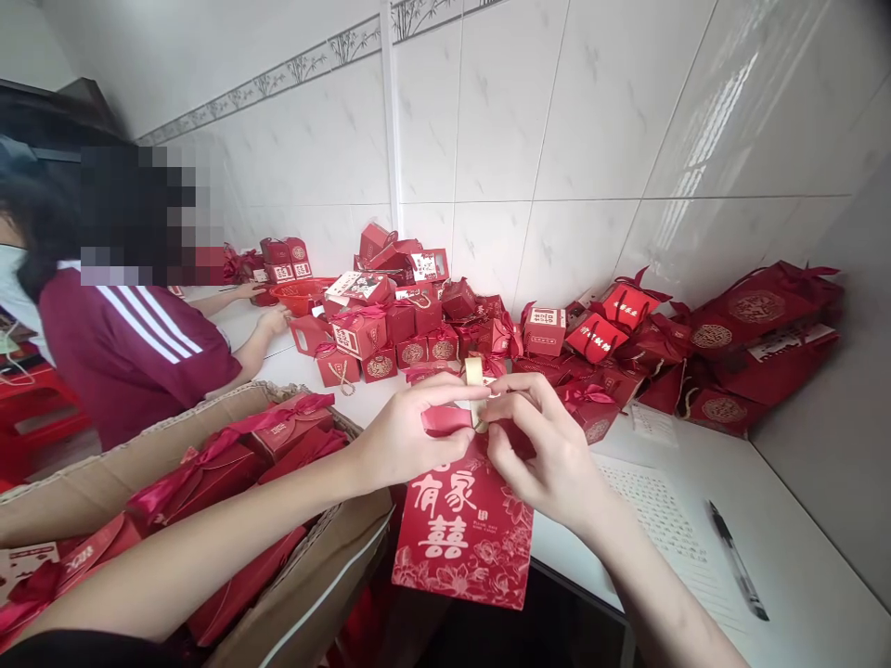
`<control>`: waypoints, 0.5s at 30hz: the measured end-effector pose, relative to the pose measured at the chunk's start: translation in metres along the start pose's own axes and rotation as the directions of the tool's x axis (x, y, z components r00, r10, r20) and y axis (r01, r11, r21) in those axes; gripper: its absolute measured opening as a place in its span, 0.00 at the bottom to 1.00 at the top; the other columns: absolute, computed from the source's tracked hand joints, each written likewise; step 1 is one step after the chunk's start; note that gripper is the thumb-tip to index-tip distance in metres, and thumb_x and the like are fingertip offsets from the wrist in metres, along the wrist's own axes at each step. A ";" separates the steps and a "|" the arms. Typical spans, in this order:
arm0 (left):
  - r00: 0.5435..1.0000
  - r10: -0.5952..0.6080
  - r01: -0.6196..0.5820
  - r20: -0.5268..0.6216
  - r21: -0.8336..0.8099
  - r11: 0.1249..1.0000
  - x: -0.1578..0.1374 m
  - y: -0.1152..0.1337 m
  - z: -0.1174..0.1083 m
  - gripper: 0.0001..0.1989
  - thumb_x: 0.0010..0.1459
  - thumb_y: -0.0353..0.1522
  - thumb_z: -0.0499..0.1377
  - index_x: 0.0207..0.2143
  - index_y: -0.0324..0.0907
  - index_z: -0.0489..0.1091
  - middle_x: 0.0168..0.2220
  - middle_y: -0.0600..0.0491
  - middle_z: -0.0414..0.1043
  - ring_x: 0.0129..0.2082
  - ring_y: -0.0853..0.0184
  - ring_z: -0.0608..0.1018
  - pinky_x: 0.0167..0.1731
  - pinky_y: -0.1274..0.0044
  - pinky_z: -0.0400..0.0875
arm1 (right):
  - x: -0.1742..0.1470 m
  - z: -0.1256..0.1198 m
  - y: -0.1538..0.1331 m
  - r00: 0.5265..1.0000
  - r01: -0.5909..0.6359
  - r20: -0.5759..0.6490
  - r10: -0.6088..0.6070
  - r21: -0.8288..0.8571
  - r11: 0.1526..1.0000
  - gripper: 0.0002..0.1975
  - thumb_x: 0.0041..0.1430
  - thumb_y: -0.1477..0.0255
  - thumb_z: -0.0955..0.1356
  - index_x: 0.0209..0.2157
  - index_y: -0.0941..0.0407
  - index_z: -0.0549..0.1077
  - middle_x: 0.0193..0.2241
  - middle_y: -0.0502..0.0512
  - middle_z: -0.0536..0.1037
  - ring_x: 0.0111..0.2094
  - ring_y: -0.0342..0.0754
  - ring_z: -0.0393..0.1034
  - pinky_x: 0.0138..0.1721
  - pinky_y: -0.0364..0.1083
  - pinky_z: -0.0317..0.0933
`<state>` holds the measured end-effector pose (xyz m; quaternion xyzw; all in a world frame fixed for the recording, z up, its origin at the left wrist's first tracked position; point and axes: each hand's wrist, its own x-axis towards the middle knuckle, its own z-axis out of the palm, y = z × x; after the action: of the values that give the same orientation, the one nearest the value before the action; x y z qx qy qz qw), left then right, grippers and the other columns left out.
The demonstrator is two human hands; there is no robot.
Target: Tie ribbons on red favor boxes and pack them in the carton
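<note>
My left hand is closed, with a glossy pinkish-red ribbon between its thumb and index finger. Opposite it, my right hand is bent into a pinch at a narrow cream strip that stands up between the fingertips of both hands. Just below them a flat-faced red gift bag with pale Chinese characters and flower prints hangs at the table's front edge. The bag's top is hidden behind my fingers, so how ribbon and strip join it cannot be seen.
Red gift boxes are heaped along the wall. Left, a cardboard carton holds more boxes. A co-worker in a maroon sleeve reaches toward a red basket. Right lie written paper, a pen and large red bags.
</note>
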<state>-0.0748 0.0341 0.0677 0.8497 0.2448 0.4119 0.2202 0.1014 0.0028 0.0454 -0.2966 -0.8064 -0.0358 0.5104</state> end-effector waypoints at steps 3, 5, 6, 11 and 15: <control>1.000 0.015 -0.015 0.001 0.010 1.000 0.000 0.000 -0.001 0.17 0.50 0.25 0.58 0.44 0.40 0.72 0.41 0.50 0.73 0.42 0.66 0.75 0.46 0.73 0.71 | -0.002 -0.001 -0.002 1.000 -0.004 0.004 0.004 0.034 0.999 0.05 0.57 0.79 0.60 0.31 0.56 0.65 0.38 0.59 0.65 0.42 0.52 0.64 0.36 0.49 0.65; 1.000 0.005 -0.005 -0.015 0.017 1.000 0.001 0.000 -0.003 0.16 0.51 0.26 0.58 0.44 0.41 0.72 0.42 0.51 0.73 0.43 0.66 0.75 0.47 0.73 0.70 | -0.003 -0.001 -0.004 0.999 -0.034 0.002 0.034 0.075 0.997 0.05 0.56 0.78 0.60 0.29 0.56 0.65 0.40 0.59 0.66 0.42 0.52 0.65 0.36 0.49 0.65; 1.000 0.001 -0.001 -0.028 0.019 1.000 0.001 0.000 -0.004 0.15 0.52 0.26 0.58 0.44 0.41 0.72 0.42 0.51 0.73 0.43 0.66 0.75 0.47 0.73 0.70 | -0.004 0.000 -0.005 0.998 -0.064 -0.007 0.065 0.102 0.993 0.05 0.57 0.78 0.61 0.29 0.56 0.65 0.39 0.58 0.67 0.41 0.51 0.66 0.37 0.49 0.64; 0.998 -0.003 0.004 -0.069 0.013 1.000 0.001 0.002 -0.004 0.13 0.55 0.27 0.56 0.43 0.43 0.72 0.42 0.52 0.73 0.43 0.67 0.75 0.47 0.73 0.69 | -0.005 0.006 -0.004 0.934 -0.301 -0.114 0.340 0.268 0.915 0.08 0.56 0.72 0.66 0.39 0.55 0.65 0.33 0.52 0.72 0.35 0.48 0.68 0.36 0.45 0.63; 0.996 0.047 -0.045 -0.077 0.019 0.999 -0.001 0.002 0.000 0.11 0.55 0.26 0.55 0.40 0.42 0.73 0.39 0.51 0.74 0.41 0.67 0.75 0.44 0.73 0.71 | -0.005 0.007 -0.003 0.894 -0.441 0.063 0.444 0.303 0.845 0.07 0.59 0.68 0.65 0.33 0.55 0.72 0.30 0.50 0.75 0.30 0.46 0.69 0.30 0.42 0.61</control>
<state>-0.0749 0.0319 0.0677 0.8404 0.2371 0.4473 0.1937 0.0955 0.0010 0.0382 -0.3907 -0.7091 0.2081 0.5488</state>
